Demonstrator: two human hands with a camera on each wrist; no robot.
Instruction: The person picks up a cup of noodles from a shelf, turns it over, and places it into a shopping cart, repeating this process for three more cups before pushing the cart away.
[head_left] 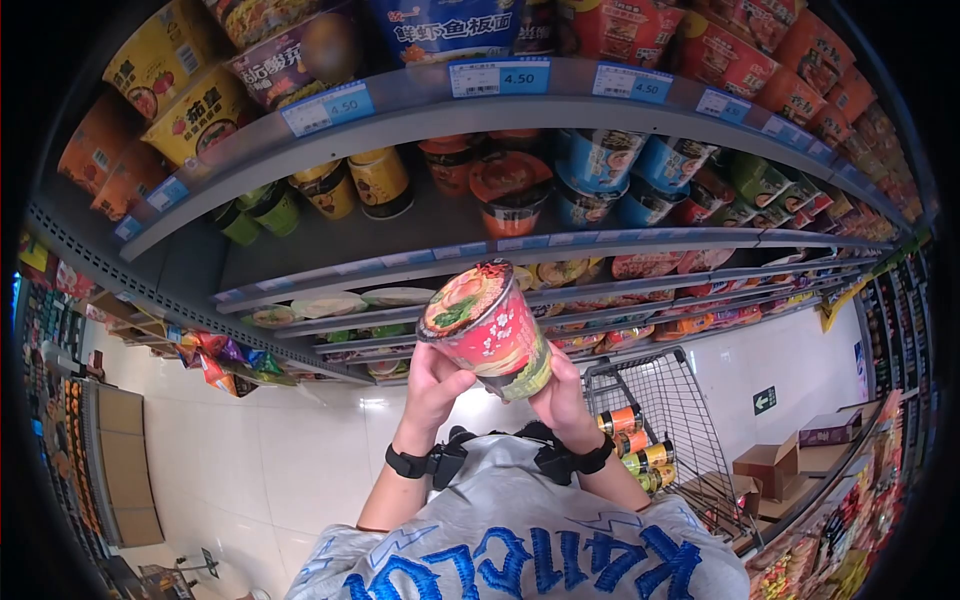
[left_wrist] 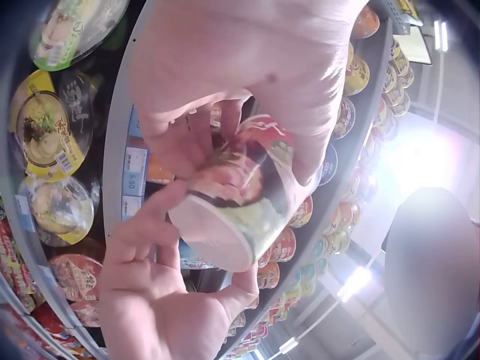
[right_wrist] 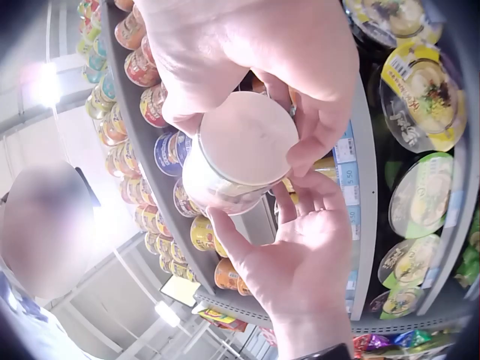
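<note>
A red cup of instant noodles (head_left: 492,335), with white blossoms and a bowl of noodles printed on it, is held tilted between both hands in front of the chest. My left hand (head_left: 435,385) grips it near the lid end; my right hand (head_left: 563,400) grips it by the bottom. In the left wrist view the left hand (left_wrist: 247,67) curls over the cup (left_wrist: 259,199). The plain white base (right_wrist: 251,139) faces the right wrist camera, with the right hand's (right_wrist: 262,45) thumb and fingers on either side.
Shelves (head_left: 400,135) of instant noodle cups and bowls rise directly ahead, with price tags (head_left: 500,78) along their edges. A wire shopping cart (head_left: 655,400) holding several noodle cups (head_left: 632,445) stands at the right. Farther right are open cardboard boxes (head_left: 768,467).
</note>
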